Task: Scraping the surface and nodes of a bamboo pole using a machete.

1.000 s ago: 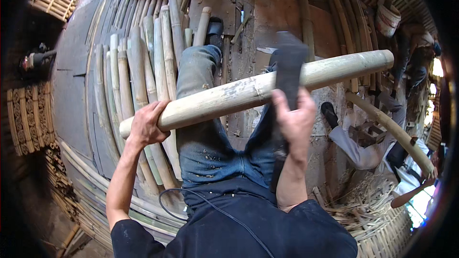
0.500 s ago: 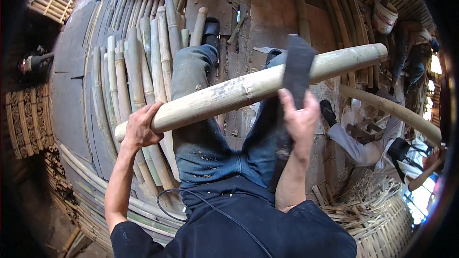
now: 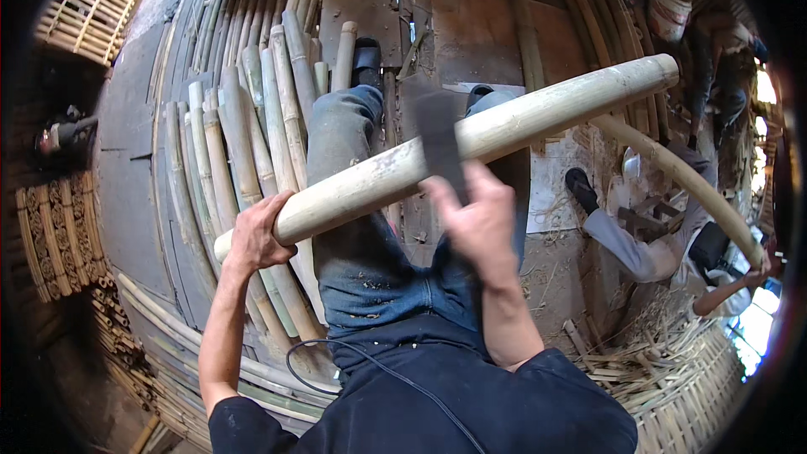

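A thick, pale bamboo pole (image 3: 572, 107) lies slantwise across my thighs, its far end raised to the right. My left hand (image 3: 261, 231) wraps round the pole close to its near left end. My right hand (image 3: 477, 217) grips a dark, broad-bladed machete (image 3: 440, 139), smeared by motion. Its blade crosses the middle of the pole, over the gap between my knees. Whether the edge touches the bamboo cannot be made out. The handle is hidden behind my hand and wrist.
Several cut bamboo poles (image 3: 238, 139) lie side by side at my left. A co-worker (image 3: 643, 256) on the right holds a long bamboo pole (image 3: 672, 164). Bamboo splints (image 3: 626, 361) are heaped by a woven basket (image 3: 685, 395) at lower right. A white bucket (image 3: 668, 13) stands far right.
My right hand and the machete have moved left along the bamboo pole, toward my left hand. My left hand keeps its hold. The co-worker's pole has shifted slightly.
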Tool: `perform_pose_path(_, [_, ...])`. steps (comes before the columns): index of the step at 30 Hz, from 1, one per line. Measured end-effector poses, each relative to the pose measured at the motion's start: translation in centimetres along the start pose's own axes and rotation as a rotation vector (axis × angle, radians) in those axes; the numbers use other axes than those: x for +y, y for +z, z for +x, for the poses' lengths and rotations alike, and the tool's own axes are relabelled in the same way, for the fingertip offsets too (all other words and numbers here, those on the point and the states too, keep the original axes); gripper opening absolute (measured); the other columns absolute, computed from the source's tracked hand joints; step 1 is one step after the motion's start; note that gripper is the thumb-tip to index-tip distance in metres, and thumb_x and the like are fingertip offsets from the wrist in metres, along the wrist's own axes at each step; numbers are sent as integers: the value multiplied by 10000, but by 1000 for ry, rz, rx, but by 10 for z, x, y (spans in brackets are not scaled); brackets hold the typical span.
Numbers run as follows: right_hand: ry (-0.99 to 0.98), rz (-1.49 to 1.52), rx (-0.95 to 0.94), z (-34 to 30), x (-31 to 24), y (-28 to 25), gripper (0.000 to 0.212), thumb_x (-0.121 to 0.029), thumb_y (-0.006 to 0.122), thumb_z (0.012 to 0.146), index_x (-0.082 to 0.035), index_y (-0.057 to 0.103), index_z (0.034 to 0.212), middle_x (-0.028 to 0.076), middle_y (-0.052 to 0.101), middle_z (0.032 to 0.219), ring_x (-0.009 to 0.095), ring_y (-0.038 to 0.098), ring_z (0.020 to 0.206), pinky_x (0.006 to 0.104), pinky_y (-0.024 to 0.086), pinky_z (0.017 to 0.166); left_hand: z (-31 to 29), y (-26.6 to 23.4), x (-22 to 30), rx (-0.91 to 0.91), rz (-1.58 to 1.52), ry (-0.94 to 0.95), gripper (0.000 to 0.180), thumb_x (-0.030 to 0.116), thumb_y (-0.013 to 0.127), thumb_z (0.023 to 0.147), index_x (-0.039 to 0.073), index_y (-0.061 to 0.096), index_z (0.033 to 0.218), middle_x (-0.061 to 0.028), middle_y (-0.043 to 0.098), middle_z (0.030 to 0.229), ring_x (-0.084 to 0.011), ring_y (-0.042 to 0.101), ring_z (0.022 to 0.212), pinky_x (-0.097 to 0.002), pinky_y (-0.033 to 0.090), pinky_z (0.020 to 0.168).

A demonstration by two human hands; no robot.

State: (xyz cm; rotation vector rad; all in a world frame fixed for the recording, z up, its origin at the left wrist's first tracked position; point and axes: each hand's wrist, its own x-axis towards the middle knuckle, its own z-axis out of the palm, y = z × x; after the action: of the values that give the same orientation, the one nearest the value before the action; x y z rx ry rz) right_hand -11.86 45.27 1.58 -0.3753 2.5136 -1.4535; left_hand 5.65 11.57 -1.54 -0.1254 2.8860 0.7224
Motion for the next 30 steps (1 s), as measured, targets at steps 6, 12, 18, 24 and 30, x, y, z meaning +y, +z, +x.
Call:
perform_pose_path(6, [231, -146, 324, 18, 30, -63, 366, -318, 834, 998, 17, 739, 1112, 128, 817, 994, 251, 766, 852, 402, 604, 824, 24, -22, -7, -164, -139, -27, 889, 190, 829, 516, 54, 646, 1375, -234, 745, 1165, -455, 714, 1083, -493, 592, 964])
perform_pose_path(12, [59, -33, -355, -9, -11, 40, 327, -338, 798, 973, -57, 734, 1127, 310, 747, 916, 465, 769, 850, 524, 613, 756, 33, -26, -2, -176, -184, 15, 858, 180, 838, 525, 48, 643, 1350, -237, 742, 1126, -460, 719, 1071, -493, 590, 953])
perform_pose_path(18, [177, 118, 90, 11, 5, -26, 330, -275, 862, 961, 7, 741, 1080, 146, 809, 935, 235, 767, 814, 383, 605, 751, 28, -22, -4, -173, -205, -5, 863, 185, 849, 526, 39, 653, 1353, -249, 745, 1130, -453, 726, 1066, -486, 593, 955])
perform_pose_path(24, [140, 149, 143, 14, 7, -25, 328, -294, 834, 984, 5, 745, 1087, 135, 807, 951, 225, 762, 843, 387, 602, 770, 44, -31, 0, -254, -300, -35, 834, 151, 815, 517, 0, 668, 1323, -260, 738, 1058, -432, 724, 1006, -445, 584, 959])
perform_pose_path(30, [33, -31, -362, -13, -8, 46, 376, -315, 862, 939, -1, 735, 1101, 264, 757, 915, 353, 781, 788, 435, 595, 713, 47, -38, 2, -336, -331, -123, 887, 166, 836, 492, -24, 667, 1342, -258, 746, 1082, -386, 726, 1017, -432, 570, 993])
